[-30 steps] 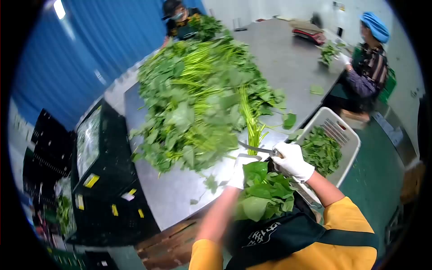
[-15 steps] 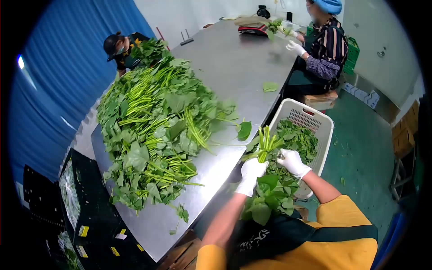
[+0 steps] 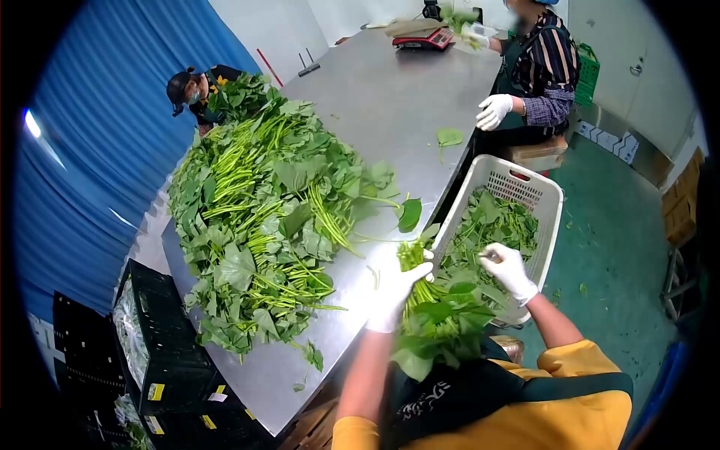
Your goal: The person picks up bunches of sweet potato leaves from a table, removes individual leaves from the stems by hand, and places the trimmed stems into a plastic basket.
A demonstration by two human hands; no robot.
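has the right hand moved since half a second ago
Yes. The right hand now hovers over the leaves inside the white basket, farther from the bunch of greens in the left hand.

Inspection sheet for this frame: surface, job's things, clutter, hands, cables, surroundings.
Surface: steel table, mostly bare at the far end.
Job's things: leafy bunch; white basket of cut greens beside the table.
Clutter: big greens pile; loose leaf; scale.
Hands: left hand, gloved, grips the bunch's stems; right hand, gloved, over the basket, holds something small, unclear.
Cables: nothing seen.
Surroundings: two co-workers at the table; black crates; blue curtain.
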